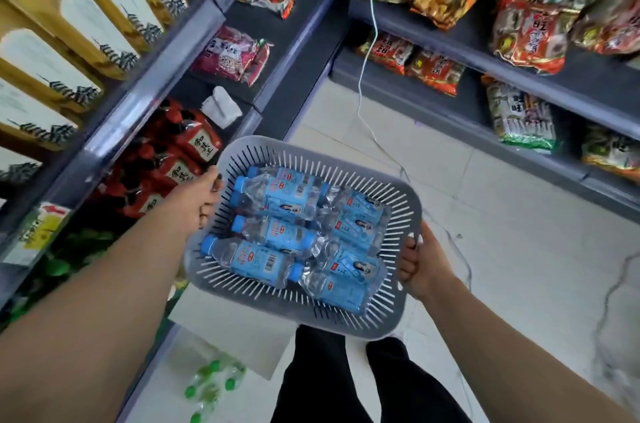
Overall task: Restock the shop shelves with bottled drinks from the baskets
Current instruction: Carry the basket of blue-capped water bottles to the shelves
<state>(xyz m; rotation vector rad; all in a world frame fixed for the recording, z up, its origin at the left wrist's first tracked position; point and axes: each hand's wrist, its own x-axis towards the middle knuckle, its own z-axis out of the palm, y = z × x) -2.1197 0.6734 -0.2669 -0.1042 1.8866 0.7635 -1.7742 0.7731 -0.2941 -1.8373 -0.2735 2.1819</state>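
Observation:
I hold a grey slotted plastic basket [403, 211] in the air in front of me, above my legs. My left hand [199, 197] grips its left rim and my right hand [420, 266] grips its right rim, fingers curled over the edge. Inside lie several small water bottles [277, 197] with blue caps and blue labels, all on their sides. Grey shop shelves [145, 86] run along the left.
The left shelves hold yellow-and-white boxes [90, 24], red bottle packs [162, 173] and snack bags [228, 55]. More snack bags [530, 34] fill the right-hand shelves. A white cable [363, 76] hangs down to the tiled floor. Green-capped bottles [211, 384] lie low at the left.

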